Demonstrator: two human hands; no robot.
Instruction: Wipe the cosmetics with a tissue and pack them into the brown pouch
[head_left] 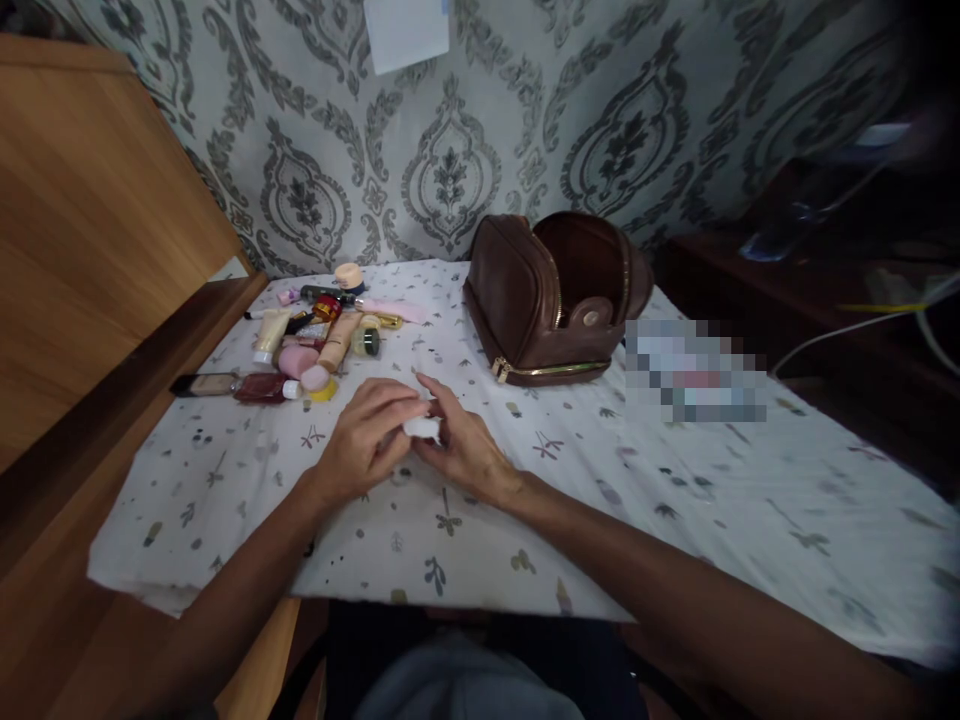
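Observation:
My left hand (pixel 369 436) and my right hand (pixel 471 448) meet over the table. Between their fingers is a small white object (pixel 421 428), mostly covered, so its kind cannot be made out. The fingers of both hands curl round it. Beyond my left hand lies a group of cosmetics: a pink sponge (pixel 298 360), a yellow-based round jar (pixel 319 384), a dark red bottle with a white cap (pixel 261 388), a beige tube (pixel 339 340) and a cream tube (pixel 270 334). A brown cosmetic bag (pixel 517 300) stands unzipped beyond my right hand, its flap hanging at the front.
A cloth with small plant prints (pixel 480 560) covers the table. To the right of the bag lies a blurred-out item (pixel 694 370). A wooden panel (pixel 75 230) borders the left side. Dark furniture with a white cable (pixel 840 325) stands at the right.

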